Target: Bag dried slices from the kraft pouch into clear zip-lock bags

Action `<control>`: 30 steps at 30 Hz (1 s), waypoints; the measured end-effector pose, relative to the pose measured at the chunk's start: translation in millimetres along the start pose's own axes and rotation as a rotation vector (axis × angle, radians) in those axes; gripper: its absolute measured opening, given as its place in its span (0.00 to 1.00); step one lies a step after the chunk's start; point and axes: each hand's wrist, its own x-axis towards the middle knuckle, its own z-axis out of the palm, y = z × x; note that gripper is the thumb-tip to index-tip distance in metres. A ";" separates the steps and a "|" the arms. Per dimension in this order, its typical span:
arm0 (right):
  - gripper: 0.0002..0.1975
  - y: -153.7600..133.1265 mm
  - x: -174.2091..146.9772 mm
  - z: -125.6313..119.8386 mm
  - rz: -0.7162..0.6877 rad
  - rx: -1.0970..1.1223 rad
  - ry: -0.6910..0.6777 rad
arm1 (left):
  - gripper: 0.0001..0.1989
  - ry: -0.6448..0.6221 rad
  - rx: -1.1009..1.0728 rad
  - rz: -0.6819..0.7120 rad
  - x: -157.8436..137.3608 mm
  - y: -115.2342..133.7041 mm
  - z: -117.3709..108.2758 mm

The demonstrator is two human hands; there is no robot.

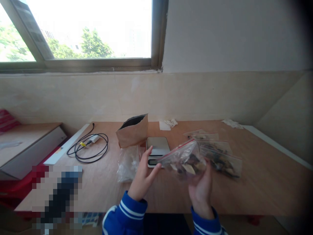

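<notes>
A clear zip bag (189, 163) with a red seal line is tilted above the table, with dark and pale flat pieces inside. My right hand (201, 189) grips its right and lower side. My left hand (141, 178) is at the bag's left corner, thumb and forefinger spread apart; whether the thumb touches the bag I cannot tell. Behind the hands lies a kitchen scale (157, 146) with a small display, partly covered by my left fingers. Several filled zip bags (223, 163) lie to the right, overlapping. Left of the scale are clear plastic bags (128, 164).
A brown paper pouch (133, 132) stands with its mouth gaping behind the clear bags. A coiled black cable (91, 160) with a white adapter (94, 138) lies at left. Crumpled tissue (171, 123) lies near the wall. A pixelated dark object (62, 192) occupies the front left.
</notes>
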 end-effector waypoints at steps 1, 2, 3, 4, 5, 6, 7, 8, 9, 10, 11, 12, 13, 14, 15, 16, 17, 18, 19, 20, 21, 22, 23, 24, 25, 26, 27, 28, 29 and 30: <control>0.14 -2.8 -5.0 2.2 0.081 0.015 -0.034 | 0.26 -0.035 -0.006 -0.009 -1.3 5.1 2.8; 0.14 -4.4 -8.3 3.7 0.138 0.014 -0.047 | 0.23 -0.092 -0.003 -0.023 -2.5 9.3 4.5; 0.15 -4.8 -10.2 4.5 0.170 -0.001 -0.054 | 0.18 -0.165 0.003 -0.043 -3.6 12.6 5.4; 0.15 -4.2 -11.0 4.4 0.181 -0.028 -0.059 | 0.13 -0.244 0.009 -0.069 -4.7 14.9 6.0; 0.16 -2.7 -11.0 3.6 0.172 -0.067 -0.063 | 0.10 -0.310 0.012 -0.098 -5.8 16.2 6.7; 0.18 -0.6 -10.6 2.2 0.145 -0.124 -0.068 | 0.09 -0.349 0.007 -0.127 -7.0 16.7 8.0; 0.18 1.6 -10.1 0.6 0.098 -0.196 -0.063 | 0.09 -0.358 -0.009 -0.152 -8.3 16.2 9.8; 0.19 3.7 -9.9 -1.0 0.031 -0.278 -0.045 | 0.10 -0.342 -0.037 -0.174 -9.6 15.0 12.4; 0.19 5.3 -10.2 -2.3 -0.052 -0.364 -0.016 | 0.10 -0.308 -0.071 -0.196 -10.8 13.3 15.6; 0.18 6.1 -11.2 -2.9 -0.139 -0.446 0.016 | 0.10 -0.266 -0.104 -0.221 -11.8 11.4 19.3; 0.18 6.1 -13.1 -2.7 -0.214 -0.517 0.039 | 0.11 -0.224 -0.132 -0.250 -12.7 9.7 23.3; 0.17 5.1 -16.0 -1.6 -0.264 -0.570 0.043 | 0.11 -0.184 -0.152 -0.279 -13.5 8.3 27.4; 0.17 3.5 -19.7 0.4 -0.286 -0.603 0.013 | 0.12 -0.146 -0.160 -0.296 -14.2 7.5 31.3; 0.16 1.3 -24.0 3.1 -0.282 -0.621 -0.061 | 0.12 -0.117 -0.155 -0.297 -14.9 7.4 34.9; 0.16 -1.0 -28.6 6.3 -0.257 -0.622 -0.176 | 0.12 -0.100 -0.136 -0.279 -15.7 7.9 38.0; 0.16 -3.2 -33.1 9.5 -0.220 -0.610 -0.309 | 0.12 -0.098 -0.106 -0.247 -16.5 9.1 40.4; 0.16 -4.9 -37.1 12.4 -0.179 -0.589 -0.439 | 0.11 -0.105 -0.071 -0.210 -17.5 10.8 42.0; 0.16 -6.1 -40.3 14.6 -0.136 -0.564 -0.544 | 0.11 -0.118 -0.039 -0.176 -18.5 12.8 42.9; 0.16 -6.5 -42.4 16.0 -0.097 -0.541 -0.613 | 0.11 -0.139 -0.015 -0.155 -19.6 14.8 43.1; 0.16 -6.2 -43.3 16.3 -0.067 -0.524 -0.646 | 0.10 -0.162 0.000 -0.145 -20.6 16.6 42.6; 0.16 -5.5 -43.2 15.6 -0.047 -0.515 -0.657 | 0.10 -0.184 0.007 -0.144 -21.5 18.0 41.7; 0.16 -4.3 -42.3 14.3 -0.040 -0.515 -0.657 | 0.10 -0.211 0.008 -0.150 -22.1 19.0 40.6; 0.16 -3.0 -40.7 12.6 -0.042 -0.522 -0.656 | 0.10 -0.238 0.001 -0.164 -22.4 19.3 39.6; 0.17 -1.7 -39.0 10.9 -0.048 -0.536 -0.656 | 0.10 -0.263 -0.014 -0.182 -22.4 19.0 38.7; 0.17 -0.7 -37.3 9.3 -0.056 -0.554 -0.659 | 0.10 -0.282 -0.038 -0.204 -22.1 18.2 38.3; 0.17 0.1 -35.9 8.2 -0.067 -0.574 -0.660 | 0.11 -0.294 -0.067 -0.230 -21.7 17.1 38.2; 0.17 0.6 -34.9 7.5 -0.082 -0.596 -0.658 | 0.11 -0.300 -0.094 -0.255 -21.3 15.7 38.6; 0.17 0.9 -34.5 7.2 -0.099 -0.618 -0.655 | 0.12 -0.295 -0.110 -0.276 -20.8 14.4 39.3; 0.18 1.0 -34.5 7.1 -0.115 -0.640 -0.656 | 0.13 -0.280 -0.110 -0.291 -20.3 13.3 40.0; 0.18 1.1 -34.9 7.0 -0.128 -0.659 -0.660 | 0.14 -0.261 -0.093 -0.302 -19.9 12.5 40.7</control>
